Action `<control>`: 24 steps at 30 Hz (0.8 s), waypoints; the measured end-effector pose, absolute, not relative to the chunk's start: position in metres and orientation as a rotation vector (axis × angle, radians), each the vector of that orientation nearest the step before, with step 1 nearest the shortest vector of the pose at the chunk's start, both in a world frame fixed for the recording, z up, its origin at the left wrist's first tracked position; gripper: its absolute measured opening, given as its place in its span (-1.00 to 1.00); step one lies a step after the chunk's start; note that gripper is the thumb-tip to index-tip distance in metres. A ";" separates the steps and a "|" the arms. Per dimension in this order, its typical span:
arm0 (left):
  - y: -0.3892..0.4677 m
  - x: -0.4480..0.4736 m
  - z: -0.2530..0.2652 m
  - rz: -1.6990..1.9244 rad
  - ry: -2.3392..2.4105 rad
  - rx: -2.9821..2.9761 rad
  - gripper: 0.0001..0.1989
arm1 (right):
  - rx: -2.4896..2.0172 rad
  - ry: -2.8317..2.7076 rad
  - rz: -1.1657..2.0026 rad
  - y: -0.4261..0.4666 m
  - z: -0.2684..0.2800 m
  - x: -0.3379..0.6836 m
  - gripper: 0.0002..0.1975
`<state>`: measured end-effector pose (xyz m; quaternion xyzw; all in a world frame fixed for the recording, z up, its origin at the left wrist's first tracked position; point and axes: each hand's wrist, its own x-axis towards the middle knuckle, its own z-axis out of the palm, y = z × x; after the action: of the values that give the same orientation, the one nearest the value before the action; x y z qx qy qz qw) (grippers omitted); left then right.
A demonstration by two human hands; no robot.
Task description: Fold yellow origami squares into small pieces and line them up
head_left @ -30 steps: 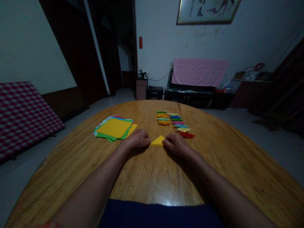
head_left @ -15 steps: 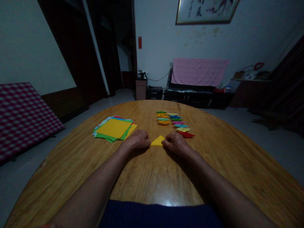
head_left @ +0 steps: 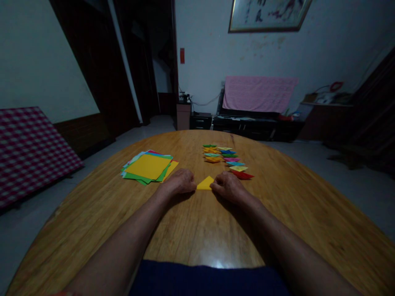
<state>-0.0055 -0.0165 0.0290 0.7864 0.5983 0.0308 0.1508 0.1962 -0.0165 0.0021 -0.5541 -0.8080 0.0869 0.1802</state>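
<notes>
A yellow folded paper (head_left: 205,183), triangular with its point away from me, lies on the wooden table (head_left: 197,230). At its left corner my left hand (head_left: 182,181) is closed, fingertips on the paper. My right hand (head_left: 227,186) pinches the right corner between thumb and fingers. Just beyond my right hand sits a red folded paper boat (head_left: 243,175). More paper boats stand behind it in two columns, among them a yellow-orange boat (head_left: 213,159) and a light blue boat (head_left: 235,163).
Left of my left hand is a loose stack of coloured paper squares (head_left: 149,166), yellow on top. Past the round table's far edge stands a low black cabinet (head_left: 243,126), with a pink cloth (head_left: 259,93) above it. A checked cloth (head_left: 33,152) hangs at the left.
My left fingertips have shifted very slightly to the right along the yellow folded paper. My right hand and the boats look the same.
</notes>
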 end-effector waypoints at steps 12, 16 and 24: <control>-0.015 -0.003 0.025 0.056 1.729 2.317 -0.76 | -1.571 -2.278 0.211 -0.016 -0.001 0.197 -0.83; -0.014 -0.004 0.026 0.048 1.726 2.311 -0.78 | -1.559 -2.276 0.206 -0.016 0.000 0.197 -0.83; -0.015 -0.005 0.031 0.070 1.726 2.235 -0.80 | -1.560 -2.260 0.241 -0.018 0.001 0.195 -0.83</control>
<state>-0.0048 -0.0154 0.0306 0.7812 0.6034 0.0244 0.1580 0.1954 -0.0183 0.0014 -0.5554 -0.8047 0.0857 0.1911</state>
